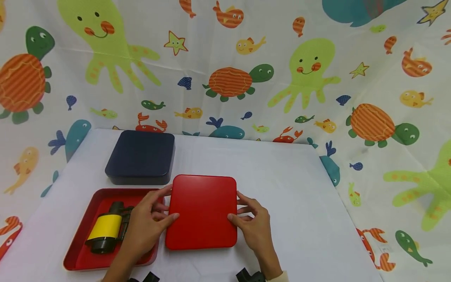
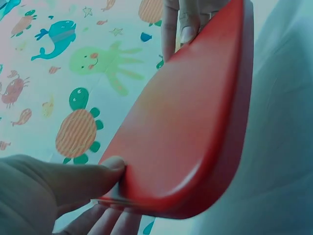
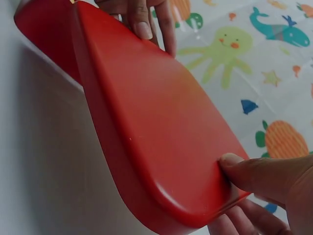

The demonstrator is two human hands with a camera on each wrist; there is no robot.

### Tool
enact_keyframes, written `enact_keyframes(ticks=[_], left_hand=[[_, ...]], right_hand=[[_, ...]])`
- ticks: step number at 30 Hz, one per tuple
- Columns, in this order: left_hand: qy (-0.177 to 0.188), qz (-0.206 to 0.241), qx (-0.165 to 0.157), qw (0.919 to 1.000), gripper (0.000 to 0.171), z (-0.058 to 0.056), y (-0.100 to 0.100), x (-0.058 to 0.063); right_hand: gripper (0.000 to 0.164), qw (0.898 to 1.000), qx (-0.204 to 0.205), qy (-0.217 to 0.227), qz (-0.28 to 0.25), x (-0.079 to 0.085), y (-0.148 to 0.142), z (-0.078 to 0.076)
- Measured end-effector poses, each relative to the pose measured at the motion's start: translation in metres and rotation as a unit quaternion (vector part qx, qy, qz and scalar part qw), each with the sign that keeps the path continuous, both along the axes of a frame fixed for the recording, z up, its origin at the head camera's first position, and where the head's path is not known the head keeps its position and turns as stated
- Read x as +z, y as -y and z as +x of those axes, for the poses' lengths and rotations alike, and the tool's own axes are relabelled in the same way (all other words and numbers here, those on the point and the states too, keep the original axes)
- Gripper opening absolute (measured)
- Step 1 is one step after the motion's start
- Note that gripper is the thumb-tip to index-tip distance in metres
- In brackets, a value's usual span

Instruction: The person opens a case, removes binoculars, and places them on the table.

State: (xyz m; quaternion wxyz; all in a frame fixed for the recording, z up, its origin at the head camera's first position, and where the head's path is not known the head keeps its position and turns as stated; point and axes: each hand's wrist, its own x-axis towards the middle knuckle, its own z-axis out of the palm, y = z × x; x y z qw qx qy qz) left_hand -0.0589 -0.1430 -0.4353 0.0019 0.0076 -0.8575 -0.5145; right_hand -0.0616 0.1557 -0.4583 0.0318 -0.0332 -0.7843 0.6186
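Observation:
Both hands hold a red lid (image 1: pixel 201 211) with rounded corners, its smooth outer face up. My left hand (image 1: pixel 148 219) pinches its left side, thumb on top and fingers at the edge. On the opposite side my right hand (image 1: pixel 254 223) grips it the same way, as the right wrist view shows with the thumb pressed on the red lid (image 3: pixel 156 112). Left of the lid lies a red tray-like box base (image 1: pixel 79 239), partly behind my left hand and forearm. In it rest binoculars (image 1: pixel 105 227) with yellow and black barrels, partly covered by that hand.
A closed dark navy box (image 1: pixel 141 154) stands behind the red base at the back left. Everything stands on a white table (image 1: pixel 299 219). A curtain printed with sea animals (image 1: pixel 211 47) hangs behind and along the sides.

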Motion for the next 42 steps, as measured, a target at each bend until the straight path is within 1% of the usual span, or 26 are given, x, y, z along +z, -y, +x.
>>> enact_keyframes(ticks=[4,9,16,24,32,39,42], left_hand=[[0.0,-0.002,0.004,1.0,0.083,-0.001,-0.01,0.0],[0.009,0.001,0.005,1.0,0.083,-0.001,-0.023,-0.002],[-0.002,0.004,0.006,1.0,0.083,0.0,-0.041,-0.011],[0.001,-0.011,0.02,0.9997,0.085,0.001,-0.06,-0.023],[0.001,-0.025,0.028,0.9993,0.086,0.002,-0.064,-0.037],[0.015,-0.02,0.033,0.9991,0.087,0.0,-0.065,-0.044],[0.012,-0.015,0.031,0.9993,0.086,-0.001,-0.064,-0.048]], right_hand=[[0.067,1.0,-0.007,0.002,-0.002,-0.001,-0.007,0.002],[0.067,1.0,-0.01,-0.003,-0.004,-0.003,-0.017,0.005],[0.066,1.0,-0.015,-0.002,0.01,-0.007,-0.031,0.007],[0.067,0.999,-0.024,0.009,0.047,-0.015,-0.042,0.009],[0.066,0.998,-0.022,0.014,0.057,-0.027,-0.044,0.007],[0.066,0.997,-0.025,0.019,0.068,-0.037,-0.043,0.004],[0.066,0.997,-0.024,0.018,0.069,-0.039,-0.043,0.004]])
